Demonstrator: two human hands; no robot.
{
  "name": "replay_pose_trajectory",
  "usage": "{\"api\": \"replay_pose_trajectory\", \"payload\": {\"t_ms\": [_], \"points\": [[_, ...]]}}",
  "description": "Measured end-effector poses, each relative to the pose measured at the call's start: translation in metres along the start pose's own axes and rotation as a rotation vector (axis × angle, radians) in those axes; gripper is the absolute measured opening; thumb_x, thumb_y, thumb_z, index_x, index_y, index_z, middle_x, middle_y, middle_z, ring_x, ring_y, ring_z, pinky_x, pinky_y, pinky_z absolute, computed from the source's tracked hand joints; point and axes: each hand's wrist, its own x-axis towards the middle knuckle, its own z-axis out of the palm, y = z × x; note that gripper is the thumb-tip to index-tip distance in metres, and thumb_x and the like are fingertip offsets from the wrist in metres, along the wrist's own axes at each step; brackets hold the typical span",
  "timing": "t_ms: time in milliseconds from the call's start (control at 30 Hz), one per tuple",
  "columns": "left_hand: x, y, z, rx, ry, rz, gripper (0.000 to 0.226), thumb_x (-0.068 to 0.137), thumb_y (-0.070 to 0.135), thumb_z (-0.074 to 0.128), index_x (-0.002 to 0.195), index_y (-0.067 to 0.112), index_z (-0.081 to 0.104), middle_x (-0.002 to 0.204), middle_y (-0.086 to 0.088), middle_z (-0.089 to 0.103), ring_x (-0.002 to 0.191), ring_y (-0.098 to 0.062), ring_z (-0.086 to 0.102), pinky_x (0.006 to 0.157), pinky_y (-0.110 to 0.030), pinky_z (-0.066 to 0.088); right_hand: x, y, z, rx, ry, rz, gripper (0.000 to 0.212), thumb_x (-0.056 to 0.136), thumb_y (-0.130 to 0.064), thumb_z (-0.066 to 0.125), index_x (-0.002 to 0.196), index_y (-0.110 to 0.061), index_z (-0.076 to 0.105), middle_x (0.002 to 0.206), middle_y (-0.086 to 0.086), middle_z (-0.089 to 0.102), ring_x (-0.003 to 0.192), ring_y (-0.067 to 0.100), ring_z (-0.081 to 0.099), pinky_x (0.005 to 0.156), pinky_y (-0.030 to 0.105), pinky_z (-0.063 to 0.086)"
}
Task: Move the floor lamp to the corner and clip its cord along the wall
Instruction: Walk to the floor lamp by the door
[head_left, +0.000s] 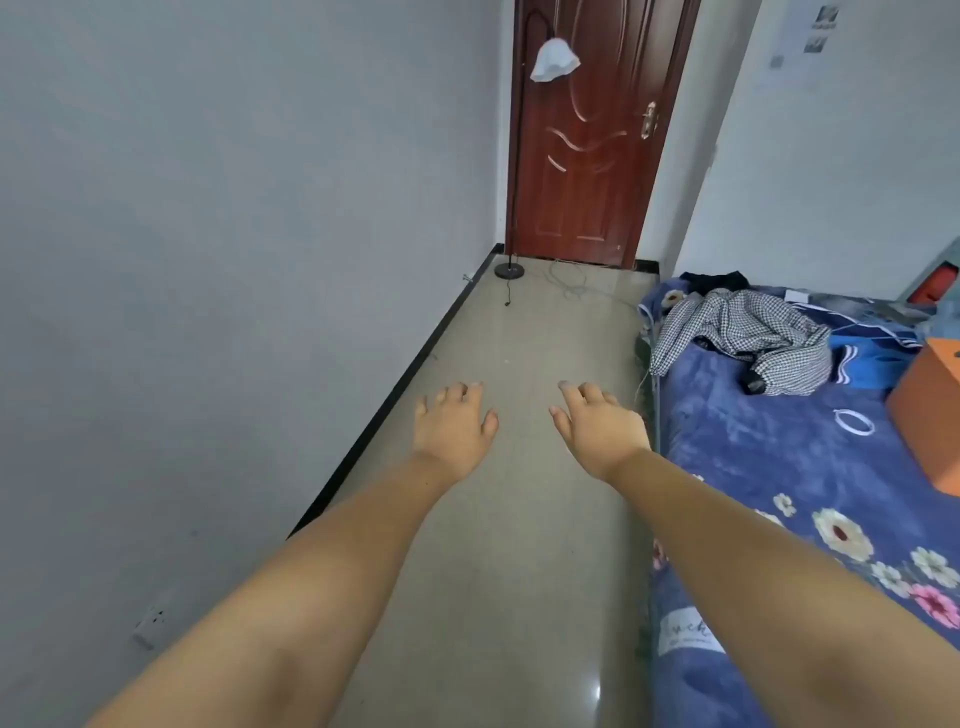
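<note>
We held both bare arms straight out over the pale glossy tiled floor (519, 519), palms down. Our left hand (453, 427) and right hand (597, 423) hovered side by side with a gap of floor between them, fingers spread and loosely curled, holding nothing.

The tall black floor lamp with a white bell-shaped shade (554, 61) stood well beyond our hands, at the far end of the room, its thin pole rising along the left edge of the reddish-brown panelled wooden door (592, 135). Its round black base (509, 270) sat on the floor just in front of the door's lower left corner, close to the black skirting of the grey wall (234, 260). A thin black cord (508, 293) trailed from the base toward us and ended in a small plug on the tiles, far from either hand. A paler cable (571, 283) lay in loose loops in front of the door, to the right of the base.

To the right of the door, nearer us, stood a bed with a blue floral blanket (779, 467), a crumpled black-and-white checked garment (748, 332) on it. Our right hand hung just beside the bed's edge.
</note>
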Motion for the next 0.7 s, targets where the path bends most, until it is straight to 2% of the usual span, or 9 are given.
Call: {"api": "replay_pose_trajectory", "payload": {"t_ms": [133,433,533,700], "points": [[0.05,0.012,0.01,0.0,0.01,0.011,0.051,0.097,0.037,0.032,0.142,0.014,0.032,0.14,-0.013,0.047,0.129,-0.031,0.04,0.112,-0.048,0.023,0.039,0.029,0.008,-0.011,0.006,0.01,0.047,0.101,-0.041,0.025,0.142,-0.018,0.032,0.134,0.009,0.048,0.115,0.03,0.05,0.071,0.038,0.048],[0.247,0.071,0.021,-0.004,0.038,0.028,0.049,0.097,0.035,0.031,0.141,0.013,0.032,0.14,-0.013,0.047,0.127,-0.032,0.042,0.113,-0.051,0.019,0.208,0.151,0.004,-0.045,0.049,-0.007,0.046,0.102,-0.041,0.027,0.14,-0.017,0.035,0.135,0.008,0.047,0.113,0.031,0.051,0.069,0.038,0.048],[0.306,0.083,0.022,0.002,0.044,0.023,0.049,0.097,0.036,0.03,0.14,0.013,0.033,0.14,-0.014,0.047,0.127,-0.032,0.042,0.113,-0.05,0.018,0.261,0.186,0.0,-0.047,0.052,0.008,0.045,0.102,-0.04,0.028,0.139,-0.016,0.037,0.136,0.01,0.046,0.113,0.033,0.051,0.065,0.037,0.042],[0.394,0.082,0.032,0.001,0.015,-0.015,0.046,0.097,0.037,0.028,0.136,0.014,0.04,0.135,-0.013,0.051,0.125,-0.032,0.044,0.114,-0.05,0.02,0.347,0.217,0.011,-0.038,-0.006,-0.016,0.044,0.102,-0.038,0.027,0.138,-0.015,0.037,0.136,0.011,0.046,0.114,0.033,0.051,0.075,0.039,0.047]]}}
